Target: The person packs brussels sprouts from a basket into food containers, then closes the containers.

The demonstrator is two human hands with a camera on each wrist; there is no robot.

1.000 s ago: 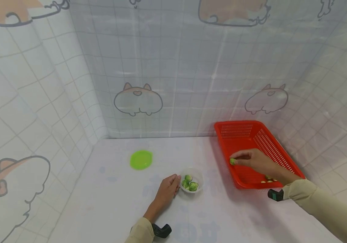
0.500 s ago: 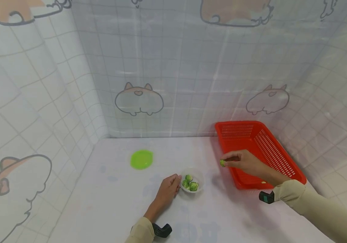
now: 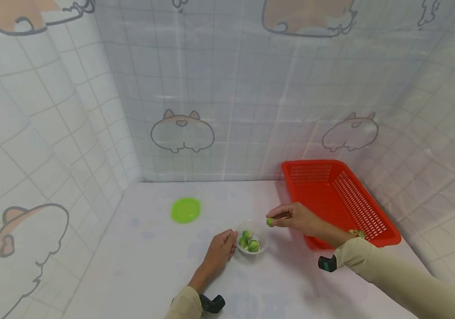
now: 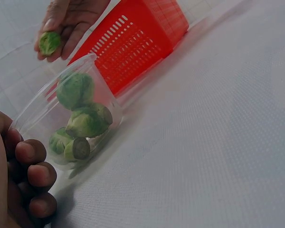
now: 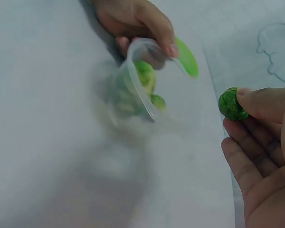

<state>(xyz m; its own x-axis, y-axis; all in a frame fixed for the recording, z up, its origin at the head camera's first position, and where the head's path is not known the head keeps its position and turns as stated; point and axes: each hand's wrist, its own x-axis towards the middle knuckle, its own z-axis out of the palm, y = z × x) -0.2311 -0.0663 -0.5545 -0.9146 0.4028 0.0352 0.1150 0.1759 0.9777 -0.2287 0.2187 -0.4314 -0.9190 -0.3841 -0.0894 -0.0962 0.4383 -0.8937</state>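
Observation:
My left hand point(image 3: 219, 249) pinches the rim of a small clear plastic tub point(image 3: 258, 232) standing on the white table; the thumb lies over the rim and the fingers curl against its outside. Inside the tub lie 3 Brussels sprouts point(image 4: 90, 119), seen through its wall in the left wrist view. Between thumb and fingertips, my right hand point(image 3: 300, 219) holds another Brussels sprout point(image 5: 232, 103). It is in the air just to the right of the tub's rim, apart from it.
At the right back stands a red perforated plastic basket point(image 3: 319, 192), with a few sprouts point(image 3: 356, 233) near its front right, partly hidden by my right forearm. A green lid point(image 3: 185, 210) lies at the table's back left. Patterned sheets point(image 3: 251, 97) enclose the table's back and sides.
My right hand has moved left from over the red basket to near the clear tub, carrying the Brussels sprout. My left hand and the tub stay in place.

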